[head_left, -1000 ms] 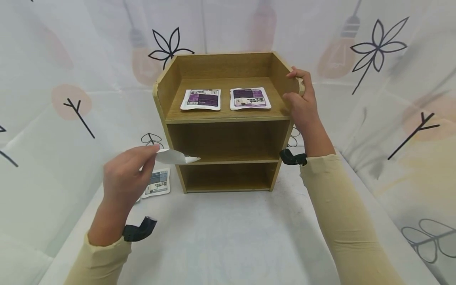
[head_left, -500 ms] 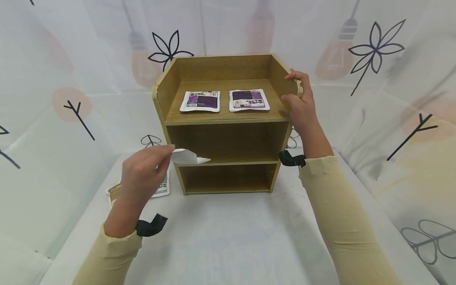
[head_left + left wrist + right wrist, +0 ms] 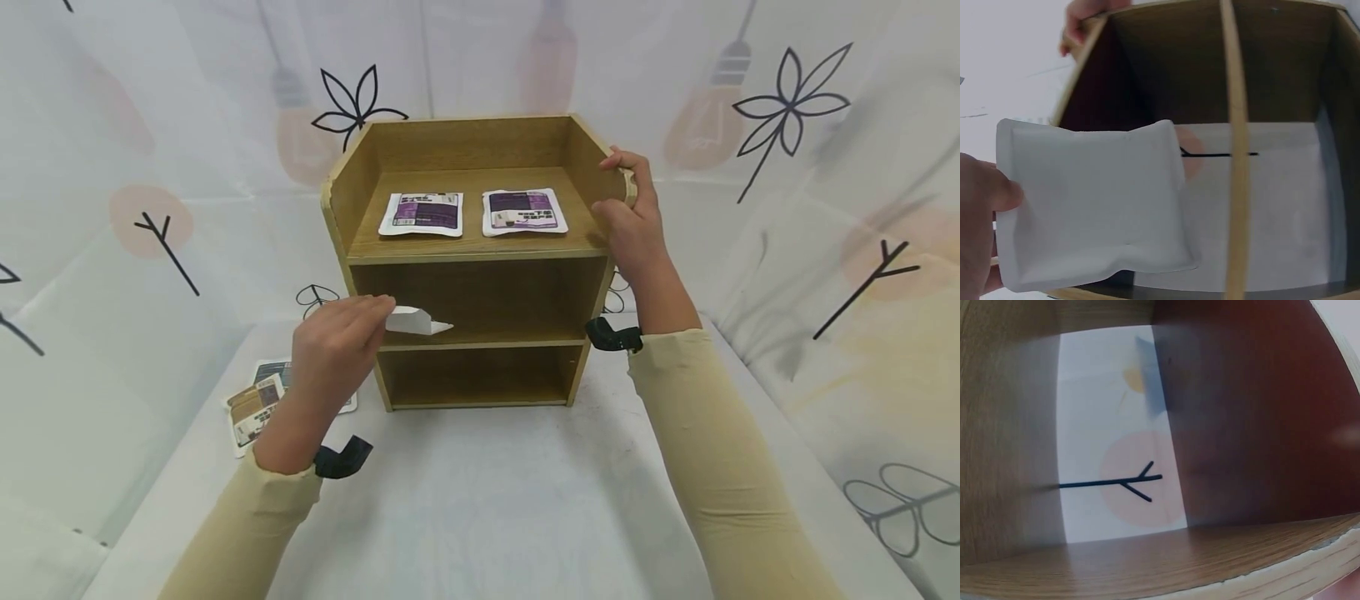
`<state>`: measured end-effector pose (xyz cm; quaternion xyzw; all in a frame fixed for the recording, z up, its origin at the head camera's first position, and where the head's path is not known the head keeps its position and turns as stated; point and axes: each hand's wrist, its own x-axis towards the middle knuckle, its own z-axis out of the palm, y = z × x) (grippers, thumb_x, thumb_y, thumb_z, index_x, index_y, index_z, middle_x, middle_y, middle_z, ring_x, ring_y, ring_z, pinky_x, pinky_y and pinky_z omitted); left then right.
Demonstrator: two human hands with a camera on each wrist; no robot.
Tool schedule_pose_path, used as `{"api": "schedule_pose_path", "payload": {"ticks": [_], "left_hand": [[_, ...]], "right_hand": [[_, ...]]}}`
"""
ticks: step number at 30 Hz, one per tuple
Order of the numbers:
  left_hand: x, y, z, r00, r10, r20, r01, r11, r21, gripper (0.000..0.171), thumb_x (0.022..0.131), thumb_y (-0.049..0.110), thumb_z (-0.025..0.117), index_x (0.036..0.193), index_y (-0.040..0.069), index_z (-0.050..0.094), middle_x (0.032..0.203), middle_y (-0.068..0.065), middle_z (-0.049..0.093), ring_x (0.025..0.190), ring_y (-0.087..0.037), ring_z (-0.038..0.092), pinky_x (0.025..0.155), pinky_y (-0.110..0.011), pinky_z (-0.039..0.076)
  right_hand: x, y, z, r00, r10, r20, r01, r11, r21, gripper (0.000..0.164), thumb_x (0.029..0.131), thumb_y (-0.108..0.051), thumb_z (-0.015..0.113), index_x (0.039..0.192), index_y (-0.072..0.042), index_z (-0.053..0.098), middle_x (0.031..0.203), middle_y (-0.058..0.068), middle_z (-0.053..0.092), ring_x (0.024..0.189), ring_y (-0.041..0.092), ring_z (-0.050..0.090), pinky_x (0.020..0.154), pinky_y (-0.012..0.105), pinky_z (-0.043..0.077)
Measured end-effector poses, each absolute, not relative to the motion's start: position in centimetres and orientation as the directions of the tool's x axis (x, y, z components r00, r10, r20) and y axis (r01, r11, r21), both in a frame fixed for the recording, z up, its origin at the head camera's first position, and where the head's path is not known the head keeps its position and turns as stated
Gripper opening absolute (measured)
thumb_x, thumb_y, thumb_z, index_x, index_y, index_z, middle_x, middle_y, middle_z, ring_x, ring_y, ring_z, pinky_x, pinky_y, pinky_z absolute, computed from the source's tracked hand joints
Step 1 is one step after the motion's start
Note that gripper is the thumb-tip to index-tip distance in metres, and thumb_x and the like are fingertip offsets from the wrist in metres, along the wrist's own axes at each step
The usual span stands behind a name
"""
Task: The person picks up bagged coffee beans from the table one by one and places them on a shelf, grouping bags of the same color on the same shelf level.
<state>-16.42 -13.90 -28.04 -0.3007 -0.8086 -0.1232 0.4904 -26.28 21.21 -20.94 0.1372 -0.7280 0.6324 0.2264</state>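
My left hand (image 3: 337,342) pinches a flat white pouch (image 3: 414,320) by its edge, in front of the middle opening of a small wooden shelf (image 3: 480,256). The pouch's plain white side (image 3: 1091,200) fills much of the left wrist view, with the thumb over its edge. At the shelf's upper right, my right hand (image 3: 637,212) grips the side panel, fingers over the edge and thumb in front. Two purple-printed pouches lie side by side on the top tier, one on the left (image 3: 422,214) and one on the right (image 3: 524,212). The right wrist view shows mainly the shelf's inside.
Left of the shelf, a brown-printed pouch (image 3: 255,408) overlaps a blue-grey one (image 3: 272,371) on the white table (image 3: 480,500). The corner of another pouch (image 3: 349,404) shows beside my left wrist. A patterned white cloth (image 3: 150,100) hangs behind and at the sides.
My left hand has moved to the right with the white pouch, from the shelf's left edge to the front of the middle opening. My right hand has stayed on the side panel.
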Motion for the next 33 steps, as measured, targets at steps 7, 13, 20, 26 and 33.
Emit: {"api": "schedule_pose_path", "payload": {"ticks": [7, 13, 20, 26, 33], "left_hand": [[-16.9, -13.6, -29.6, -0.345, 0.472, 0.811, 0.591, 0.781, -0.203, 0.024, 0.081, 0.002, 0.075, 0.104, 0.006, 0.075, 0.1, -0.011, 0.076, 0.088, -0.026, 0.073, 0.078, -0.039, 0.06], [-16.9, -13.3, -31.0, -0.393, 0.543, 0.742, 0.608, 0.759, -0.234, 0.021, 0.081, 0.002, 0.073, 0.102, 0.006, 0.075, 0.099, -0.009, 0.076, 0.091, -0.024, 0.071, 0.08, -0.037, 0.06], [-17.1, -12.8, -32.0, -0.499, 0.565, 0.657, 0.606, 0.769, -0.201, 0.026, 0.079, 0.003, 0.076, 0.105, 0.008, 0.074, 0.102, -0.008, 0.074, 0.096, -0.024, 0.07, 0.085, -0.037, 0.059], [-17.5, -12.5, -32.6, -0.557, 0.567, 0.607, 0.576, 0.79, -0.209, 0.027, 0.081, 0.005, 0.075, 0.108, 0.01, 0.074, 0.104, -0.006, 0.074, 0.098, -0.023, 0.069, 0.086, -0.035, 0.058], [-18.2, -12.0, -32.7, -0.602, 0.557, 0.572, 0.544, 0.811, -0.216, 0.026, 0.082, 0.004, 0.073, 0.108, 0.01, 0.074, 0.104, -0.006, 0.074, 0.098, -0.022, 0.068, 0.087, -0.034, 0.058]], "right_hand": [[-26.3, 21.2, -21.1, -0.863, 0.085, 0.499, -0.479, 0.178, -0.859, 0.045, 0.086, -0.001, 0.042, 0.121, -0.029, 0.047, 0.158, -0.009, 0.022, 0.14, 0.024, 0.026, 0.11, 0.045, 0.028], [-26.3, 21.2, -21.0, -0.858, 0.087, 0.506, -0.488, 0.168, -0.856, 0.047, 0.084, 0.0, 0.043, 0.12, -0.029, 0.048, 0.158, -0.008, 0.023, 0.137, 0.024, 0.028, 0.107, 0.043, 0.029], [-26.5, 21.3, -21.1, -0.853, 0.08, 0.516, -0.501, 0.152, -0.852, 0.047, 0.084, 0.001, 0.042, 0.12, -0.029, 0.048, 0.157, -0.008, 0.023, 0.136, 0.024, 0.029, 0.107, 0.041, 0.029], [-26.5, 21.2, -21.2, -0.849, 0.075, 0.524, -0.513, 0.129, -0.849, 0.047, 0.083, 0.002, 0.041, 0.119, -0.027, 0.049, 0.157, -0.006, 0.023, 0.134, 0.024, 0.03, 0.105, 0.041, 0.031], [-26.4, 21.2, -21.0, -0.852, 0.079, 0.518, -0.504, 0.145, -0.851, 0.048, 0.083, 0.002, 0.041, 0.121, -0.027, 0.048, 0.156, -0.007, 0.024, 0.133, 0.023, 0.031, 0.104, 0.042, 0.031]]}}
